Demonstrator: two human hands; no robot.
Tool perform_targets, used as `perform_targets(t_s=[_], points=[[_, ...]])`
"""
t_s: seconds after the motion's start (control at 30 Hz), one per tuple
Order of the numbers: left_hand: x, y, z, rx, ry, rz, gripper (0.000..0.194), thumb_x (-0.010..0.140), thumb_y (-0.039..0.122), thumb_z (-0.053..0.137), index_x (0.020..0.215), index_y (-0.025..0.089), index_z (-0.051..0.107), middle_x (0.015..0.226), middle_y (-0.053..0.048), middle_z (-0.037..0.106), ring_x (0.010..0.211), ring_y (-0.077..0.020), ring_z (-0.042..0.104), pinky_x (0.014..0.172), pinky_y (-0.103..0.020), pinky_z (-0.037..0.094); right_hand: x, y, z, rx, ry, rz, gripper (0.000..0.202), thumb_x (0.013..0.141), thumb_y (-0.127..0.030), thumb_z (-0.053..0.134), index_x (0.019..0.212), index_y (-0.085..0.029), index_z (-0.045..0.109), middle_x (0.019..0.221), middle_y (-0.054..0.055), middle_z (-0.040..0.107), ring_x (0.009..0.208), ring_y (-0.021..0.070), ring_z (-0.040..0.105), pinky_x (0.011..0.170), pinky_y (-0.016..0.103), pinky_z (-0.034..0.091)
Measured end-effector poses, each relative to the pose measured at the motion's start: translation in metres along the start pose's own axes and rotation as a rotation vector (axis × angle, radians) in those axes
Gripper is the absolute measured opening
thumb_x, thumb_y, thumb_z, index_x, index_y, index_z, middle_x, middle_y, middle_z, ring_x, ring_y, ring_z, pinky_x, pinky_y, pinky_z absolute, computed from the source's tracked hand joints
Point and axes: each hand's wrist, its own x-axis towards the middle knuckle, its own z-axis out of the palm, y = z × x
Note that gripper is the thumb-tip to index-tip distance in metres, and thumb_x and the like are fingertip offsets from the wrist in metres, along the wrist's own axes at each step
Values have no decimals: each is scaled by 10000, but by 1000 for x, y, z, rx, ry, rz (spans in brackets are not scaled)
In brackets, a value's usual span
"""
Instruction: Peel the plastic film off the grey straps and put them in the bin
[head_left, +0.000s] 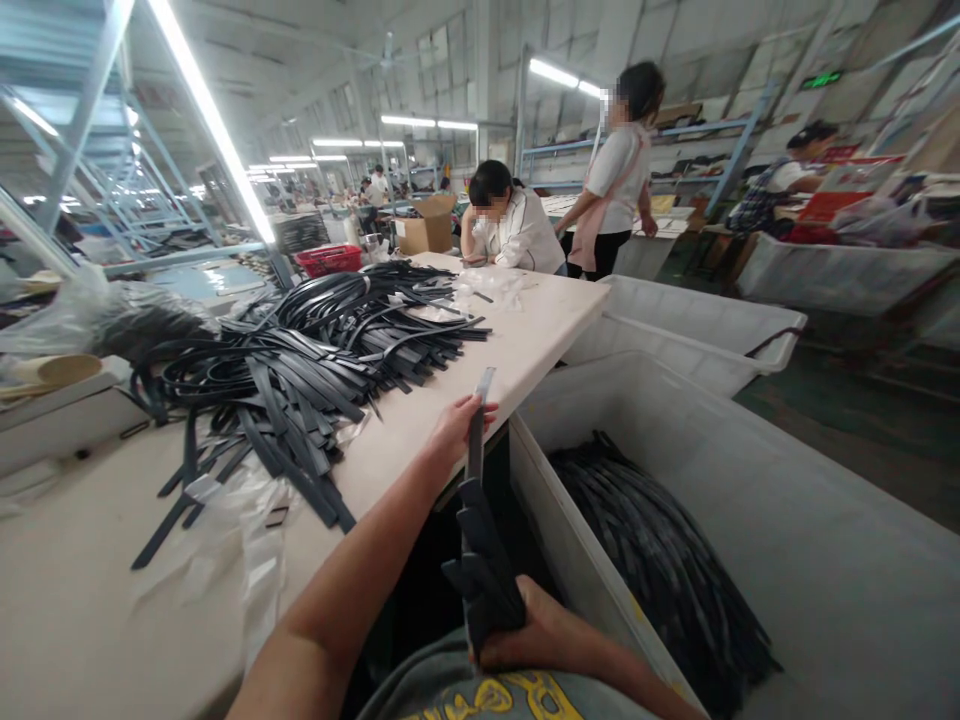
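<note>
My left hand [459, 425] reaches out past the table's edge, its fingers closed around the end of one dark strap [475, 450]. Close to my body, my right hand [529, 630] is wrapped round a bundle of black straps [484, 570]. The single strap runs from my left fingers down to this bundle. To the left, a large heap of black straps [300, 370] lies spread on the pale table [420, 460]. Thin clear plastic pieces [247, 530] lie in front of the heap.
Right of the table stands a white bin [810, 500] with many dark straps [660, 560] inside. Another white bin [697, 320] is behind it. Across the table a person [517, 225] leans on it, and another person [615, 175] stands nearby. A red basket [328, 260] sits farther back.
</note>
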Motion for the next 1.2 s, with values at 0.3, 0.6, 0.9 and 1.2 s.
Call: perform_targets(t_s=[0.3,0.6,0.9,1.2], points=[[-91,-25,-25,309,-114,167,373,740,460,741,949,153,716,776,-42,726,624,-114,610,642,-232,493,33,-41,-73,437,695,-381,361,772,-482,716,981,-189,742,389,-109,363,377,68,273,503,244,458],[-135,-62,-60,470,-205,34,377,796,468,686,967,137,739,803,-71,715,662,-146,594,672,-276,476,44,-52,-92,372,698,-486,274,744,-443,740,854,-192,757,782,12,736,361,28,299,433,244,441],[-139,-52,-23,577,-251,242,407,860,491,595,1121,193,692,993,-53,708,976,-252,607,916,-320,447,36,-49,-53,133,623,-323,332,802,-440,696,977,-172,785,618,0,676,402,59,405,364,202,275],[-151,-50,-18,721,-300,216,489,934,566,387,747,177,617,694,0,540,664,-144,474,638,-242,385,24,-49,-62,129,658,-388,303,855,-436,642,865,-167,782,586,9,654,368,56,356,343,219,208]])
